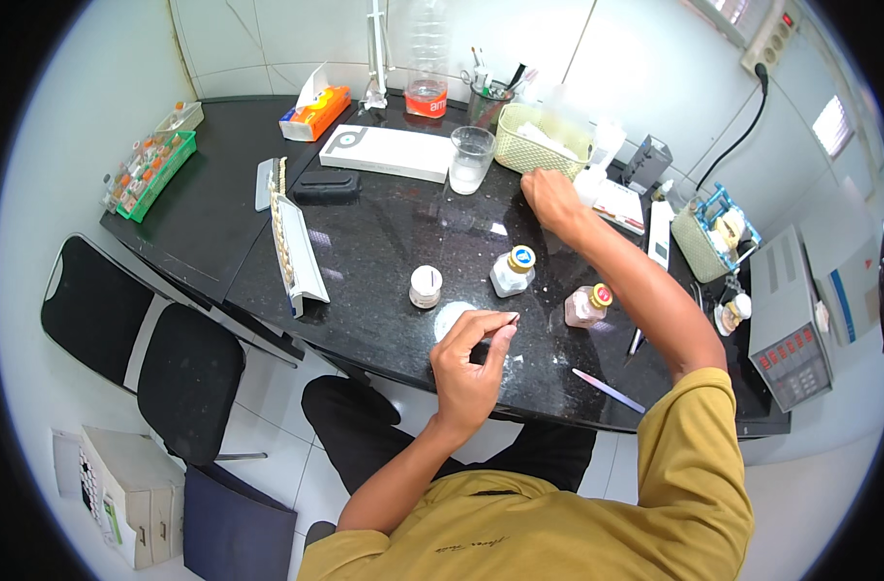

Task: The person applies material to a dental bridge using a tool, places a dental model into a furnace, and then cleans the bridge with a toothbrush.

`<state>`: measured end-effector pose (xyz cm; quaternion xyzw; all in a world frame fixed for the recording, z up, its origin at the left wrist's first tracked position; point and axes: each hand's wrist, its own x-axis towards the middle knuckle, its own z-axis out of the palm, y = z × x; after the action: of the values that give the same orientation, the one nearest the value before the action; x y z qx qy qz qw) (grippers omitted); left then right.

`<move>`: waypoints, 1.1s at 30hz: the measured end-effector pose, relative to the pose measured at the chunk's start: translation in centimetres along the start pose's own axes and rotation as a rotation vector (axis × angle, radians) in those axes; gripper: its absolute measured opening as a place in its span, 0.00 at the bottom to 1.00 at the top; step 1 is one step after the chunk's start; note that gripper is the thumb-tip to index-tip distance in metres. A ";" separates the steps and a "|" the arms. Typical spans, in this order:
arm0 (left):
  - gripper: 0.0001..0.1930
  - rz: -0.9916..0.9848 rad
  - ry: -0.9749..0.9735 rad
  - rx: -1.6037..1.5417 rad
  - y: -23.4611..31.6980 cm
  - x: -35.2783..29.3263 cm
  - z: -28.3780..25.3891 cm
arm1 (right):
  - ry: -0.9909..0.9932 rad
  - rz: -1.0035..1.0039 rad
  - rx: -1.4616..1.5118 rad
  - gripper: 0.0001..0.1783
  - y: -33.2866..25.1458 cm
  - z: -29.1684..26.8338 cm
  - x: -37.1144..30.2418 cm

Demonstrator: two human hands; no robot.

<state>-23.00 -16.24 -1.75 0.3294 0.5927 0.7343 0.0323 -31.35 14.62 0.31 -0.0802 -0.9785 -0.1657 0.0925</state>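
Observation:
My left hand [468,380] is raised over the front edge of the dark table, thumb and fingers pinched on a tiny dark and whitish piece [514,320] too small to name. Below and behind it lies a round white patch [452,318] on the tabletop. My right arm reaches far across the table. The right hand [552,200] has its fingers curled at the front of a cream woven basket [515,153]; what they hold, if anything, is hidden. Between the hands stand a small white-lidded jar [426,288], a blue-and-yellow-capped bottle [512,274] and a red-and-yellow-capped bottle [585,307].
A glass of cloudy liquid [470,163] stands beside a long white box [389,153]. A pink-and-blue stick [609,391] lies near the front edge. At right are a second basket [701,254] and a grey device [789,324]; at left, a green tray [158,174] and black chair [190,378].

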 end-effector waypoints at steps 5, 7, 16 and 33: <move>0.05 -0.049 0.066 -0.057 0.1 -0.4 0.4 | 0.104 -0.058 0.075 0.05 0.7 -1.1 -0.7; 0.05 0.019 0.078 -0.031 -0.3 -0.5 0.1 | 0.178 -0.044 0.178 0.04 -0.3 -3.2 -1.0; 0.05 0.033 0.090 -0.264 2.7 -1.5 0.2 | 0.302 0.131 0.889 0.06 -5.7 -20.0 -15.7; 0.09 -0.025 -0.064 -0.341 8.9 -4.3 3.4 | 0.735 0.344 1.944 0.07 -11.3 -16.5 -26.3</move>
<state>-14.82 -17.86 4.52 0.3349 0.4622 0.8130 0.1154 -5.37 -4.84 6.64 -0.0541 -0.5778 0.6915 0.4303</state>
